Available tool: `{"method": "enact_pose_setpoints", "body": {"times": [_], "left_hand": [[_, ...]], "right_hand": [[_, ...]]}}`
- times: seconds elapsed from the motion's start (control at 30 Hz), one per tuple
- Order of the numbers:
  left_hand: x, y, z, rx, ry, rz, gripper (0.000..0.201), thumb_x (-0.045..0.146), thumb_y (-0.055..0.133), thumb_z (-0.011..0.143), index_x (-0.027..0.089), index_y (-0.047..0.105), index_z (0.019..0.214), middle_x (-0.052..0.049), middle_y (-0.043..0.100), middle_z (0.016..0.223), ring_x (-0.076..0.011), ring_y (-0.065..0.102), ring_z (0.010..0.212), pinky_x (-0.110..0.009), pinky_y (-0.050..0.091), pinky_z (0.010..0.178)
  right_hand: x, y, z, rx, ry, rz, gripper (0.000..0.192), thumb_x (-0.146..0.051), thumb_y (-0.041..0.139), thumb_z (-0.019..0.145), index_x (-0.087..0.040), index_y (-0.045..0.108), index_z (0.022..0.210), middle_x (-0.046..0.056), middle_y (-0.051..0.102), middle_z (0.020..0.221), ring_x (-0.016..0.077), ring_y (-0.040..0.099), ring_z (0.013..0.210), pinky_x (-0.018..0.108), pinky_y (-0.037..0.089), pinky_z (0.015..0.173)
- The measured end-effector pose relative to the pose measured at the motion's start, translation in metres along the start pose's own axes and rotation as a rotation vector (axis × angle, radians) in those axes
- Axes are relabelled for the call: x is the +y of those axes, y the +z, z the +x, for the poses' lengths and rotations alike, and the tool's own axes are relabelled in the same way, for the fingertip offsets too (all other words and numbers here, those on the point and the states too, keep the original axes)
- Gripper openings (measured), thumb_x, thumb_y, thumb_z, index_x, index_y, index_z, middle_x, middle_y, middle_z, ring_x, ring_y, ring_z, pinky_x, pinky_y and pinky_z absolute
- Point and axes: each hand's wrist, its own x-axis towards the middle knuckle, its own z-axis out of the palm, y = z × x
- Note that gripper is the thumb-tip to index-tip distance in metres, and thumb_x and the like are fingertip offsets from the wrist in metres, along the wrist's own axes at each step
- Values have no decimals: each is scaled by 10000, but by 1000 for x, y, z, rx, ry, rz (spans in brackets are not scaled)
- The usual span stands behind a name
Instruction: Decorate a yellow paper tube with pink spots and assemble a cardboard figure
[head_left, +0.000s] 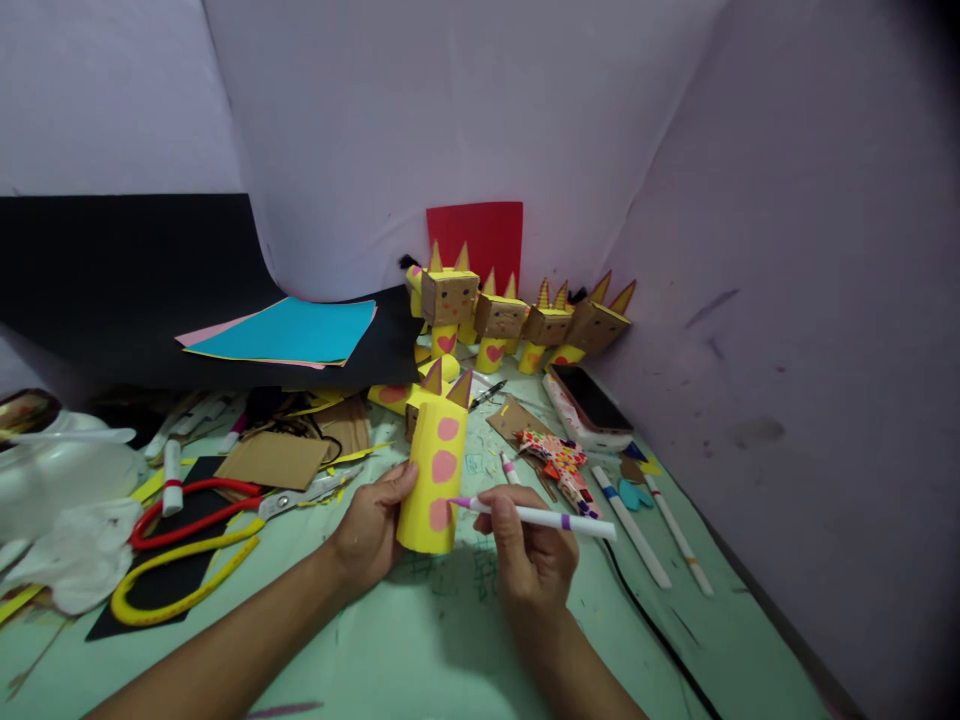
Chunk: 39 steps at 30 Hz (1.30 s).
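At the centre of the frame, your left hand point(369, 530) wraps around the yellow paper tube with pink spots and brown pointed ears point(433, 470), holding it upright on the green surface point(420, 650). Just right of it, your right hand point(529, 555) pinches a white marker pen with a purple band point(536, 516), its tip touching the tube's lowest pink spot.

Left hand point(369, 532) curled in grip; right hand point(529, 556) pinching, forearms converging.

Centre frame, the left hand point(369, 528) grips a yellow paper tube point(433, 475) with pink spots; the right hand point(529, 545) presses a white marker point(540, 517) against it
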Motion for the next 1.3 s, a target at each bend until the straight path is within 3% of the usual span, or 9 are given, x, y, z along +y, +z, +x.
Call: {"method": "enact_pose_setpoints", "body": {"times": [0.23, 0.5, 0.7, 0.93, 1.3], "left_hand": [[0, 2, -1, 7, 10, -3, 138, 162, 546, 836, 96, 656, 887, -94, 685, 768, -183, 627, 632, -283, 522, 585], [2, 2, -2, 26, -20, -23, 144, 165, 532, 851, 98, 652, 894, -85, 688, 754, -182, 627, 588, -294, 526, 556], [2, 2, -2, 37, -4, -24, 137, 168, 534, 852, 99, 650, 874, -78, 679, 739, -167, 619, 590, -275, 528, 566], [4, 4, -2, 66, -30, -11, 172, 175, 502, 865, 95, 652, 893, -91, 684, 748, -186, 624, 590, -307, 530, 575], [2, 4, -3, 51, -15, -10, 174, 171, 494, 867, 90, 643, 904, -87, 678, 751, -184, 625, 612, -306, 541, 602]], "right_hand": [[1, 0, 0, -61, -56, 27, 149, -137, 518, 890, -188, 655, 862, 13, 647, 679, 123, 602, 554, 232, 477, 495], [-1, -2, 0, 67, 64, 33, 197, -181, 503, 905, -187, 663, 790, -14, 612, 593, 102, 580, 508, 199, 465, 483], [-2, 0, 2, -21, -21, 34, 157, -162, 515, 891, -179, 655, 825, 8, 637, 644, 119, 596, 541, 229, 480, 505], [-2, -2, 1, 18, 81, 4, 215, -212, 501, 907, -175, 661, 770, -3, 611, 578, 115, 584, 505, 215, 468, 483], [-1, -3, 0, -5, 60, 29, 182, -172, 516, 894, -180, 660, 783, -8, 617, 601, 112, 583, 512, 214, 457, 486]]}}
